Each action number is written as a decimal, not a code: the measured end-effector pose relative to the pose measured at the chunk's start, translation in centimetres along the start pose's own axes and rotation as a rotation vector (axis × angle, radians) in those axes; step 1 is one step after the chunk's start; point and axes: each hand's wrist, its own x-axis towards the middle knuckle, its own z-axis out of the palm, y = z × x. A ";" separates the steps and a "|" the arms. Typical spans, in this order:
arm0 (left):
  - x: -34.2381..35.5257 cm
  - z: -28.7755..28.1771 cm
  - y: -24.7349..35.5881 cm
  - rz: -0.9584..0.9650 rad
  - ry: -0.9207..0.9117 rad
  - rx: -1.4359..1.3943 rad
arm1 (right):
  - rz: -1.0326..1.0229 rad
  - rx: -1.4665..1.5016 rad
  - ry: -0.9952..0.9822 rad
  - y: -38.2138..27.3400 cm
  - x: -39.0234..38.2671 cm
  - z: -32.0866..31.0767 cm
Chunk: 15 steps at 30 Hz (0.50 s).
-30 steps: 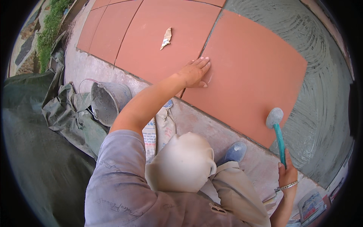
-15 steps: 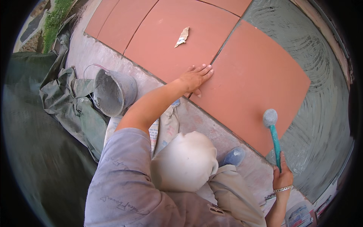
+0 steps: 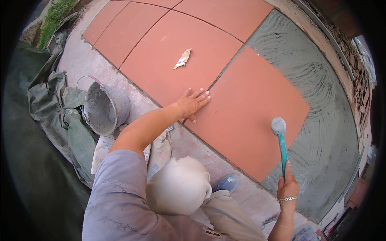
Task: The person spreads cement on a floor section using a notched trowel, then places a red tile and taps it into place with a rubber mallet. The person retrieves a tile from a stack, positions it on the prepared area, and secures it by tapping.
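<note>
My left hand (image 3: 192, 105) lies flat with its fingers spread across the joint between two large terracotta tiles. Most of it rests on the laid tile (image 3: 181, 44), and the fingertips reach the edge of the nearer-right tile (image 3: 249, 96). In my right hand (image 3: 288, 185) is the teal handle of a mallet (image 3: 282, 150), gripped with the index finger stretched along it. The mallet's round grey head is over the right part of that tile; whether it touches the surface I cannot tell. A torn scrap of brown paper (image 3: 183, 59) lies on the laid tile.
Grey combed mortar (image 3: 321, 132) spreads right of the tiles. A mortar-stained bucket (image 3: 106, 107) lies tipped on the concrete strip at left, beside a crumpled green tarp (image 3: 74, 124) and paper sacks (image 3: 161, 154). A pale rounded thing (image 3: 179, 186) is before my torso. Broken pieces (image 3: 362, 86) lie far right.
The whole view has shifted, so the tiles and bucket appear farther left and lower. My left hand stays on the joint, and the mallet is still in my right hand over the tile.
</note>
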 end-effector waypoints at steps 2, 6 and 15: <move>0.0 -0.1 0.0 0.005 0.006 -0.009 | -0.012 0.008 0.020 -0.5 0.1 -0.1; -0.1 -0.1 -0.1 0.006 0.003 0.001 | 0.101 -0.108 -0.242 -1.1 0.7 0.2; -0.2 1.0 0.2 0.025 0.033 -0.029 | 0.090 -0.045 -0.280 -0.9 -1.0 0.4</move>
